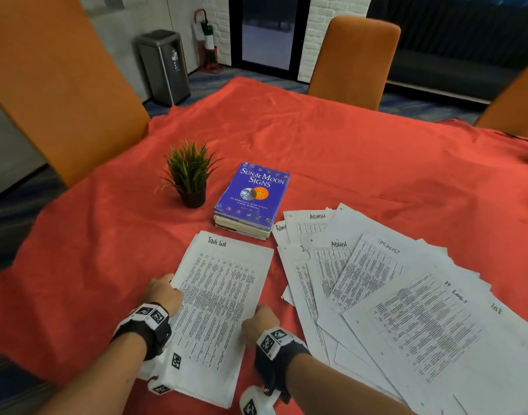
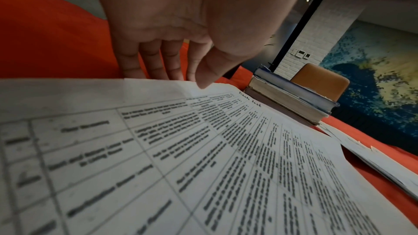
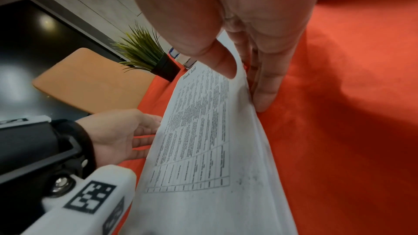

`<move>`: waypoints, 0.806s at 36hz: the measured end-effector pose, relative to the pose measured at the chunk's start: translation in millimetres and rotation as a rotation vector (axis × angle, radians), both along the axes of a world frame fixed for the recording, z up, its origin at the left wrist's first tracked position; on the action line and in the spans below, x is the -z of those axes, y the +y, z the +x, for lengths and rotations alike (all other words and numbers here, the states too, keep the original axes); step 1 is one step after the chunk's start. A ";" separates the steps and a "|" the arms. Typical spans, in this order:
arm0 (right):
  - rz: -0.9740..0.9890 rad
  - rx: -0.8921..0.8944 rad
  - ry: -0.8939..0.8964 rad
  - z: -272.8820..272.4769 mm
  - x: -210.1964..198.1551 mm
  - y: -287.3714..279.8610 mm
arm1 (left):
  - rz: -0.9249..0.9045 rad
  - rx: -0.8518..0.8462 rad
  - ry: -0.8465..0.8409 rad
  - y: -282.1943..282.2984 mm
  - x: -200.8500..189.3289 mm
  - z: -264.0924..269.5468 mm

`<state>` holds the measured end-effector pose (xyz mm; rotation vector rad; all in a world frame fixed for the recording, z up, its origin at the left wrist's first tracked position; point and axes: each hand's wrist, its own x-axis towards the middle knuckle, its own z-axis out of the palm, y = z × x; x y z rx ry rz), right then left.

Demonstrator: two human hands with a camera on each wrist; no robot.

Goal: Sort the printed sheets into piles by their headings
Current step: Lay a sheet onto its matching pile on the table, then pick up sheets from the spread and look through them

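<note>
A pile of sheets headed "Task List" lies on the red cloth in front of me. My left hand pinches its left edge, thumb on top and fingers under the paper. My right hand pinches the right edge, which is lifted a little between the thumb and fingers. To the right is a loose spread of printed sheets with the headings "Admin", "Task List" and "IT Logs" showing; the lower sheets are partly covered.
A blue book tops a small stack behind the pile, beside a potted plant. Bare red cloth stretches beyond and to the left. Orange chairs stand around the table, and a metal bin on the floor.
</note>
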<state>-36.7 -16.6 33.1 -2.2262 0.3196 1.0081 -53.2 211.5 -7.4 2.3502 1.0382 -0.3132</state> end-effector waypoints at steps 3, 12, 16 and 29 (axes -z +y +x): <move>-0.013 -0.029 -0.009 -2.7 -1.1 1.0 | -0.008 0.006 -0.008 -7.7 -14.3 1.5; -0.040 -0.125 -0.013 -21.3 -0.1 1.7 | 0.017 0.014 0.030 -9.2 -18.3 -4.8; -0.020 -0.160 -0.002 -22.6 3.6 0.3 | 0.016 0.017 0.066 -10.6 -17.0 -12.5; 0.090 -0.199 -0.126 7.6 -25.9 -80.9 | -0.042 0.123 -0.143 -91.7 -50.4 15.4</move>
